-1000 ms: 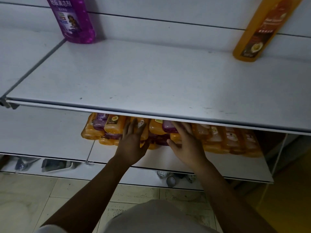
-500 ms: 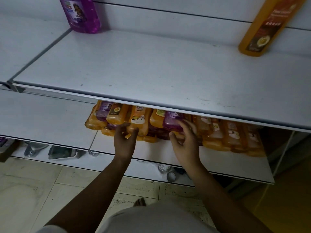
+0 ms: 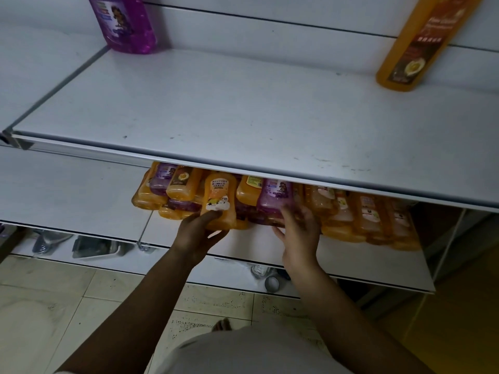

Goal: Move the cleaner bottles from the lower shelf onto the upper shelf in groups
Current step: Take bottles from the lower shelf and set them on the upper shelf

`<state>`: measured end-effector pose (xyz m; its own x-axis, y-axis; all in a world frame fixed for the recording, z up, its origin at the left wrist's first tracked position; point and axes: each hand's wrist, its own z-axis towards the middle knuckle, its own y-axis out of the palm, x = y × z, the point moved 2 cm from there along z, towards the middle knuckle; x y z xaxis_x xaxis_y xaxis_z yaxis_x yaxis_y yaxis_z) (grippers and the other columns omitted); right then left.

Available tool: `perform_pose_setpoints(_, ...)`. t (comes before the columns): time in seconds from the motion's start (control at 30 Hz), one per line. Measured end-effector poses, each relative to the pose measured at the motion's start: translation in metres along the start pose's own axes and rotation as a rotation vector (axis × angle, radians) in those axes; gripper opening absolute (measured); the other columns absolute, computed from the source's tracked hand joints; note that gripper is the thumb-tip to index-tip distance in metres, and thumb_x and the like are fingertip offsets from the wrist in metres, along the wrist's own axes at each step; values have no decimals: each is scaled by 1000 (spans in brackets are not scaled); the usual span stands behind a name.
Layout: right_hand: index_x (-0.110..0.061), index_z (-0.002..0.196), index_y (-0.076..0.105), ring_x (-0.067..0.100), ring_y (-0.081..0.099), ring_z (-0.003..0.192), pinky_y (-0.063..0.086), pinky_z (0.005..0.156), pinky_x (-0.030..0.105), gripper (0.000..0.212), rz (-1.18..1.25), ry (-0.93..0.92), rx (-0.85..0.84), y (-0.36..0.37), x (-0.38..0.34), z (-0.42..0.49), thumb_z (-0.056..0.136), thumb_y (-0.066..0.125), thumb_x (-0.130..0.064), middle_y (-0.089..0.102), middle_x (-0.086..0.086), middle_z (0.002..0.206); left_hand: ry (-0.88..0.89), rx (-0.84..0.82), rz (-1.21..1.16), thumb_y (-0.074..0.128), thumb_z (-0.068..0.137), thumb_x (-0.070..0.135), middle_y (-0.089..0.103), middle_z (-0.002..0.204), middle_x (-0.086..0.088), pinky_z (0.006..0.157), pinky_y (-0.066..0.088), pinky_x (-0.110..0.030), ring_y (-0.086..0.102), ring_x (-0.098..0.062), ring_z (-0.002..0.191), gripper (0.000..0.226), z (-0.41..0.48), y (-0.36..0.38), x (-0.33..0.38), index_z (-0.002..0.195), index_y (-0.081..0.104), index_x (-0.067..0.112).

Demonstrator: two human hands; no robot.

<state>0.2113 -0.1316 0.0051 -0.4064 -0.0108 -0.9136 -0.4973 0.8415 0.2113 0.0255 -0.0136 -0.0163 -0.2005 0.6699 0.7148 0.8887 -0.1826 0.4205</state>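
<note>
Landmark: upper shelf (image 3: 243,109), white, scuffed. At its back left a purple bottle (image 3: 124,22) stands upright; at its back right an orange bottle (image 3: 421,41) stands tilted against the back wall. The orange one's label has gold script and small red characters, too blurred to read.

Under the upper shelf's front edge, on the lower shelf (image 3: 364,265), lies the pile of cleaner bottles (image 3: 359,211): mostly orange, a few purple, lying on their sides and stacked, bases toward the camera. Labels carry cartoon figures and small print, not legible.

Left hand (image 3: 197,238) grips one orange bottle (image 3: 220,203) from the pile's front, fingers (image 3: 208,218) clamped around its base end; white label with a cartoon sheep-like figure, text unreadable.

Right hand (image 3: 299,233) is just beside it, fingers spread and pressed on a purple bottle (image 3: 275,195) in the pile; touching, not closed around it.

Below the lower shelf: tiled floor (image 3: 54,319).
</note>
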Motion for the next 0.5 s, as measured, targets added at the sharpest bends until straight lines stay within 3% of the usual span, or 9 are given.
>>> perform_pose_setpoints(0.07,-27,124,64,27,72,111,61,91,52,44,176,255,30,3,-4,6,86,85,-34,72,6,122,-57,-50,26,75,90,8,68,135,-12,103,54,-58,65,-38,124,50,-4,-4,0,134,58,22)
perform_pose_setpoints(0.17,-22,134,59,30,71,110,63,82,47,59,259,434,-52,12,-11,9,84,85,-37,70,14,126,-113,-94,43,79,84,11,69,135,-12,105,53,-59,65,-38,125,58,-6,-6,3,136,57,23)
perform_pose_setpoints(0.3,-13,141,55,30,68,110,64,73,38,59,329,448,-49,13,-8,9,89,80,-16,64,18,136,-125,-67,69,79,90,19,70,132,-11,102,55,-58,67,-38,121,45,-7,-5,7,131,60,25)
perform_pose_setpoints(0.4,-11,141,53,36,66,115,63,81,46,60,377,476,-110,-1,-7,2,86,77,-8,62,20,135,-99,-84,88,77,90,16,70,131,-10,99,57,-58,66,-38,121,46,-13,-7,6,132,60,23)
perform_pose_setpoints(0.5,-7,128,60,40,69,116,60,94,55,48,342,469,-320,-18,-8,-17,82,70,2,70,20,128,-69,-101,131,80,82,13,72,130,-13,92,60,-52,68,-38,120,60,-25,-13,-2,138,58,16)
